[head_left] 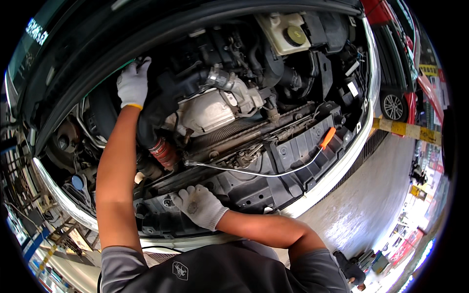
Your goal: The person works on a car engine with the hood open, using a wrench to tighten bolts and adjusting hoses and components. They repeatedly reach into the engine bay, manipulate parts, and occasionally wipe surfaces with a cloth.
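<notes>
My left hand point(133, 84), in a white knit glove, reaches deep into the engine bay at the left, beside black ducting. Its fingers are bent and closed, and whatever lies under them is hidden. My right hand point(199, 207), in a similar glove with a dark smudge, rests on the black front panel point(259, 195). Its fingers lie slightly apart on the panel, holding nothing. Between the hands, a red ribbed hose point(163, 153) joins a black pipe. A long bent metal rod with an orange handle point(328, 138) lies across the front panel, its far end near that hose.
A silvery heat shield point(207, 113) covers the engine's middle. A pale fluid reservoir with a yellowish cap point(295, 36) sits at the back right. A blue cap point(77, 182) is at the left. The raised bonnet edge point(161, 30) hangs above. A red car point(398, 63) stands at right.
</notes>
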Tool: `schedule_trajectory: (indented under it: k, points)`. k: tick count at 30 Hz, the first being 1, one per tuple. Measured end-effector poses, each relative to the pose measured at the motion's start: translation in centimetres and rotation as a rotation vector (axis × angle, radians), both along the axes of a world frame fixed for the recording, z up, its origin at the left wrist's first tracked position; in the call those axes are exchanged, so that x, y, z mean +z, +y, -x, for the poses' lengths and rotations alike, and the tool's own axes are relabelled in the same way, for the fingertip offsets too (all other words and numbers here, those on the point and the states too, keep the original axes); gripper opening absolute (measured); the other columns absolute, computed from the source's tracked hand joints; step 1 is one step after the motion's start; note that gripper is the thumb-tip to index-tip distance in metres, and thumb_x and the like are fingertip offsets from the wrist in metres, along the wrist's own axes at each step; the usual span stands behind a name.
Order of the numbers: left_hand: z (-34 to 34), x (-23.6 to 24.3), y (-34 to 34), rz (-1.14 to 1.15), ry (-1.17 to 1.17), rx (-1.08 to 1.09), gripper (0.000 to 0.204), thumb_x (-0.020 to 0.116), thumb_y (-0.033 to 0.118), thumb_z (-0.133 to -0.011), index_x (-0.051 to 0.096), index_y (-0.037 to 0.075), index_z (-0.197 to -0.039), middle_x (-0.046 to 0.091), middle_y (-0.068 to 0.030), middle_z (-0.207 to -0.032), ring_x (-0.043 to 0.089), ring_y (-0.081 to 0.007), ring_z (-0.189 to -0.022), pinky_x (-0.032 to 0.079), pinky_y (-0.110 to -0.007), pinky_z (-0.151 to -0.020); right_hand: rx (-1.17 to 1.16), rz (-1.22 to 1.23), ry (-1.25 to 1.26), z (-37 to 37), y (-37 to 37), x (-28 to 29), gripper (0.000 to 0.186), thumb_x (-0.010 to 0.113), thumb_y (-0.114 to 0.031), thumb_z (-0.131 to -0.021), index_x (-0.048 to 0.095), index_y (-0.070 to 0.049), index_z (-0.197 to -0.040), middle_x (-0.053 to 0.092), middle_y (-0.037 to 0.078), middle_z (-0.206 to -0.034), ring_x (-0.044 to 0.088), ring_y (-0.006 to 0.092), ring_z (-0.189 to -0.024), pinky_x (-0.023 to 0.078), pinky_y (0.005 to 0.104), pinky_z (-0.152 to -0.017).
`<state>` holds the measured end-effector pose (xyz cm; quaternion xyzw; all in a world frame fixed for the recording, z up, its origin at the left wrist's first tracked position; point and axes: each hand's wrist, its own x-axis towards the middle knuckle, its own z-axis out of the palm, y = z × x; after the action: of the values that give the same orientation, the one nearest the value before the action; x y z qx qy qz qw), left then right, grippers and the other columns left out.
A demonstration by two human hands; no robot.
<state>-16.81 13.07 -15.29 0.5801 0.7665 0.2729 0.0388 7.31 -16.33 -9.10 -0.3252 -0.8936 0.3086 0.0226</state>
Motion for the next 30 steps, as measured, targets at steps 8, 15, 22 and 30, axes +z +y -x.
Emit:
schedule_trajectory:
  k: [8,15,22,30]
  points:
    - [-2.5,1.0,1.0,0.021,-0.186,0.164,0.055,0.08,0.049,-0.093,0.074,0.001,-0.12,0.077,-0.0168,-0.12,0.072,-0.0336,-0.114,0.053,-0.042,-0.099,-0.077,0.028,0.283,-11.0,11.2,9.1,0.022,0.072,-0.019,-0.093,0.074,-0.009,-0.112,0.073,0.011,-0.116,0.071,0.0314,-0.1,0.06,0.0429,-0.084]
    - [-3.5,0.8,0.6,-0.052,-0.286,0.133,0.041,0.074,0.036,-0.101,0.074,0.001,-0.122,0.078,-0.0165,-0.116,0.074,-0.0312,-0.108,0.053,-0.037,-0.098,-0.502,0.28,-0.843,-28.8,29.1,-3.2,0.044,0.069,-0.037,-0.091,0.077,-0.004,-0.118,0.074,0.022,-0.123,0.071,0.0382,-0.115,0.056,0.0471,-0.1]
    - [-3.7,0.6,0.9,-0.091,-0.35,0.177,0.037,0.079,0.026,-0.099,0.075,-0.005,-0.118,0.08,-0.0163,-0.114,0.075,-0.0216,-0.103,0.053,-0.034,-0.097,-0.069,0.506,-1.037,-31.1,33.1,-18.0,0.057,0.063,-0.047,-0.101,0.066,-0.011,-0.146,0.068,0.012,-0.145,0.062,0.0247,-0.136,0.047,0.0382,-0.113]
    - [-3.1,0.0,0.1,-0.05,-0.128,0.259,0.047,0.073,0.049,-0.099,0.08,0.006,-0.117,0.079,-0.0176,-0.111,0.075,-0.0347,-0.107,0.055,-0.041,-0.096,-0.182,0.593,-1.064,-29.4,34.0,-19.2,0.049,0.062,-0.038,-0.099,0.07,-0.01,-0.139,0.069,0.014,-0.144,0.064,0.0279,-0.133,0.051,0.0405,-0.11]
